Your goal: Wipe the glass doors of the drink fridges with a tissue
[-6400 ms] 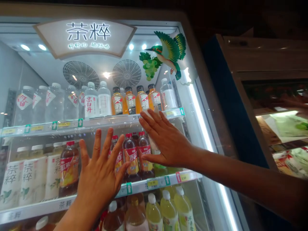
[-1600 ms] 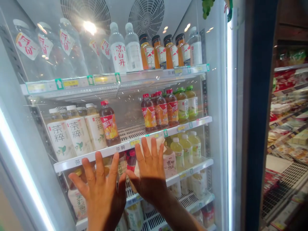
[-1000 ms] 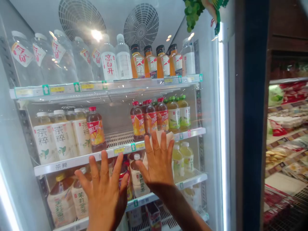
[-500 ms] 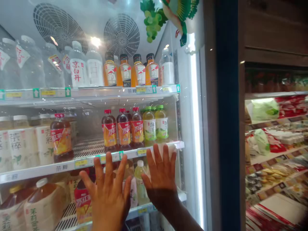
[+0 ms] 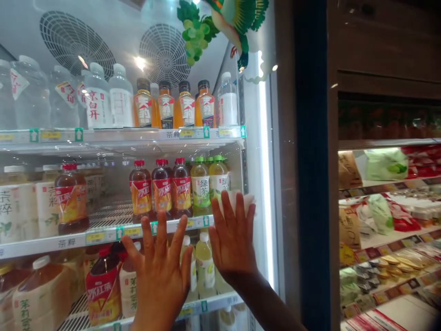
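My left hand (image 5: 160,271) has its fingers spread flat toward the glass door of a drinks fridge, holding nothing. Beside it, my right hand (image 5: 236,241) is raised with outstretched fingers, and a thin white tissue (image 5: 248,200) lies flat under them against the glass. The tissue's edge shows above and right of the fingers; the rest is hidden. Behind the glass, bottles of red-labelled iced tea (image 5: 140,191) and green tea (image 5: 200,184) stand on the middle shelf.
A bright light strip (image 5: 267,184) runs down the fridge's right side, next to a dark door frame (image 5: 310,174). Water bottles (image 5: 98,99) fill part of the top shelf. A grape-and-bird sticker (image 5: 196,37) is high on the glass. Shelves with packaged goods (image 5: 386,165) stand at right.
My view has shifted to the right. Against the shelves, my right hand has moved up and right, its fingers closer together, and more of the tissue shows. My left hand stays spread.
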### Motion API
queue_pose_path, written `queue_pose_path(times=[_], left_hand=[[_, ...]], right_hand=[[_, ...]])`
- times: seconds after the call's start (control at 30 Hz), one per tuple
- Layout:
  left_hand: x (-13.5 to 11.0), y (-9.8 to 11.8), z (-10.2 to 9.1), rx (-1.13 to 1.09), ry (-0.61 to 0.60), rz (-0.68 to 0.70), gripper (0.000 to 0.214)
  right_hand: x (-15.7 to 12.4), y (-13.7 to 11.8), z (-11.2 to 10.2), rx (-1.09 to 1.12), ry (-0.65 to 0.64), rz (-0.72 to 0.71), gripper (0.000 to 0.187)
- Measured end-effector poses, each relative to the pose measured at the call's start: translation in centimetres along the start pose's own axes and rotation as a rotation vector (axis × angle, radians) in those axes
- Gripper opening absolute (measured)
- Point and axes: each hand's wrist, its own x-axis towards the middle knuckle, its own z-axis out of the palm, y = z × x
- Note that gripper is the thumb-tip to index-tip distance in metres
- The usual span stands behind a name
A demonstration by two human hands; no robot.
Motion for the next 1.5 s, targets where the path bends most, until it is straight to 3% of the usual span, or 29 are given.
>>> queue_pose_path(times=[0.27, 0.47, 0.63, 0.8, 0.97, 1.13, 1.27, 1.5], left_hand=[[-0.5, -2.0, -0.7, 0.011, -0.007, -0.024, 0.072], [-0.3, -5.3, -2.1, 0.022, -0.006, -0.014, 0.073], [-0.5, -9.5, -3.8, 0.048, -0.019, 0.001, 0.075], [-0.7, -14.0, -6.0, 0.070, -0.010, 0.017, 0.077], [-0.9, -18.3, -7.9, 0.068, -0.002, 0.038, 0.079], [-1.0, -22.8, -9.0, 0.060, 0.020, 0.071, 0.078], [-1.3, -26.1, -9.6, 0.059, 0.028, 0.065, 0.077], [-2.1, -30.3, -10.6, 0.040, 0.023, 0.078, 0.078]], right_hand=[[-0.1, -0.9, 0.4, -0.004, 0.017, 0.029, 0.074], [2.4, -2.9, 0.7, -0.066, -0.007, 0.024, 0.074], [2.8, -6.8, 1.7, -0.096, -0.056, 0.002, 0.079], [5.6, -10.5, 2.7, -0.073, 0.009, 0.041, 0.078], [6.0, -14.9, 4.0, -0.026, 0.006, 0.056, 0.078], [8.2, -19.0, 5.4, -0.045, 0.058, 0.057, 0.078], [8.4, -23.2, 6.4, -0.017, 0.008, 0.012, 0.079], [9.9, -28.3, 7.8, -0.025, 0.052, -0.014, 0.078]])
